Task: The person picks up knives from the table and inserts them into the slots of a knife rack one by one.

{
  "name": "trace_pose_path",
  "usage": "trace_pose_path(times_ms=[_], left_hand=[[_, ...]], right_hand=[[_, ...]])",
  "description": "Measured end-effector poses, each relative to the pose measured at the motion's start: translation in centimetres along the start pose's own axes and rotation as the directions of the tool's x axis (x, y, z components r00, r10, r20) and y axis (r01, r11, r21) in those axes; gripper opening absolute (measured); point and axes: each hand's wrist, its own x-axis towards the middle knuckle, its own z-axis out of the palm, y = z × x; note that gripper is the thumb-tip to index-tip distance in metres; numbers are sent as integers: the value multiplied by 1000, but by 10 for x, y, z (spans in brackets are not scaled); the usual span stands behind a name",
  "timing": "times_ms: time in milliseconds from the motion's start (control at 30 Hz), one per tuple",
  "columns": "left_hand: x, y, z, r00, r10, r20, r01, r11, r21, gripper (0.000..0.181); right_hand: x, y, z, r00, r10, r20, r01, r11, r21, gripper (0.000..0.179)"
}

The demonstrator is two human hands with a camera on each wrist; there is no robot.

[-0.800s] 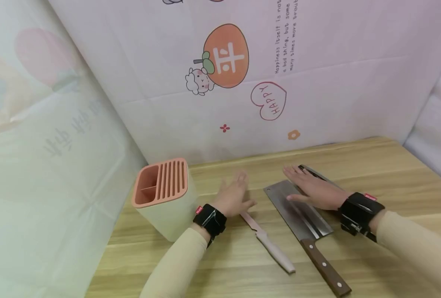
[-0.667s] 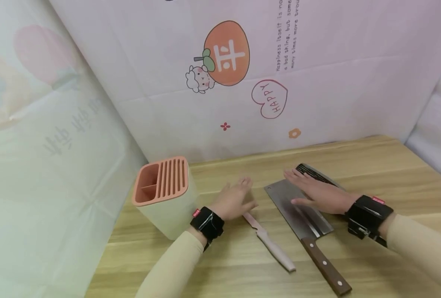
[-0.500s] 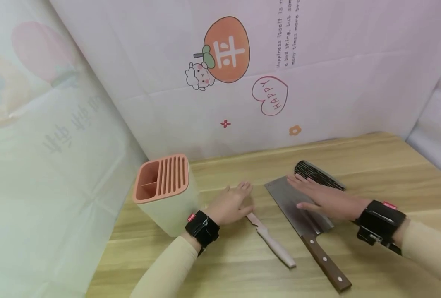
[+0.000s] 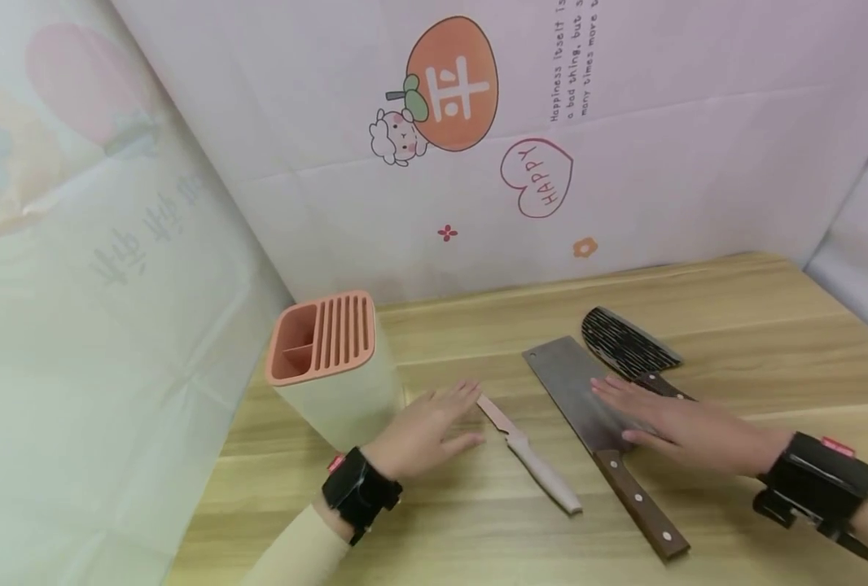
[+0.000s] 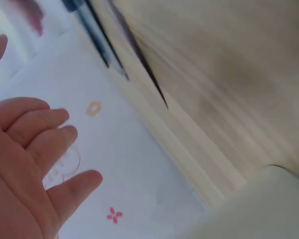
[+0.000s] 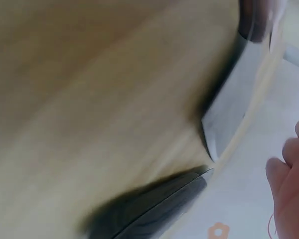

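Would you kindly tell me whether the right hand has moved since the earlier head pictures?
Yes: judged against the cleaver, the right hand has shifted down and rightward in the head view, uncovering the black-patterned blade.

Bare wood tabletop [image 4: 463, 338] opens beyond the fingertips of the left hand [image 4: 421, 433], running back to a printed cloth [image 4: 317, 244] that closes off the far side. A white holder [image 4: 349, 407] stands in the way left of those fingers; a pale knife [image 4: 542, 476] lies just to their right. In the head view, the right hand [image 4: 686, 427] overlaps a cleaver [image 4: 562, 374], with a black-patterned knife [image 4: 624, 342] obstructing passage beyond its fingers.
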Motion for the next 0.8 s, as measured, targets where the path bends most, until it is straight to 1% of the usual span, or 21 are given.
trace_pose_path(times_ms=[100, 200, 267, 367, 433, 467, 500, 533, 567, 600, 633, 667, 700, 733, 767, 800], left_hand=[[-27, -1, -4, 999, -30, -32, 27, 996, -84, 65], [-58, -8, -5, 992, -73, -102, 57, 987, -149, 62], [-79, -12, -5, 981, -98, -165, 68, 981, -180, 62], [-110, -17, -6, 956, -137, -258, 85, 975, -204, 59], [-129, -20, -8, 930, -155, -333, 94, 977, -192, 54], [-138, -22, -9, 912, -160, -377, 97, 979, -180, 50], [-147, -24, -10, 889, -162, -428, 99, 981, -166, 48], [-154, -25, -12, 861, -161, -482, 95, 983, -160, 46], [-160, -26, -14, 829, -164, -535, 99, 984, -149, 44], [-166, -27, -17, 790, -169, -590, 99, 984, -150, 42], [-170, -29, -21, 743, -166, -648, 94, 985, -145, 41], [-173, -31, -25, 696, -181, -695, 107, 983, -149, 40], [-174, -32, -30, 650, -206, -731, 133, 978, -158, 40], [-175, -33, -35, 606, -242, -758, 167, 970, -176, 40], [-175, -35, -39, 560, -298, -773, 212, 953, -215, 41], [-174, -37, -43, 517, -364, -774, 247, 930, -272, 42]], right_hand=[[-10, -4, 5, 999, -49, 5, 49, 999, 6, 62], [-20, -7, 9, 996, -90, 18, 90, 996, 7, 63], [-26, -9, 14, 993, -120, 11, 120, 993, -12, 64], [-32, -9, 19, 987, -158, -8, 158, 987, -25, 66], [-35, -10, 23, 985, -171, -10, 171, 985, -19, 68], [-36, -10, 24, 984, -180, -5, 180, 984, -6, 69], [-37, -11, 26, 983, -185, 3, 185, 983, 0, 69], [-38, -11, 27, 981, -195, 11, 195, 981, 9, 69], [-39, -12, 28, 978, -206, 22, 205, 978, 22, 70], [-39, -13, 29, 975, -219, 31, 218, 975, 35, 70], [-40, -13, 30, 972, -234, 36, 232, 972, 45, 70], [-40, -13, 31, 967, -254, 34, 253, 967, 42, 70], [-40, -14, 31, 962, -271, 31, 269, 962, 38, 71], [-40, -14, 32, 957, -288, 27, 286, 957, 39, 70], [-39, -13, 32, 953, -301, 22, 300, 953, 35, 69], [-39, -13, 33, 948, -317, 16, 316, 948, 26, 65]])
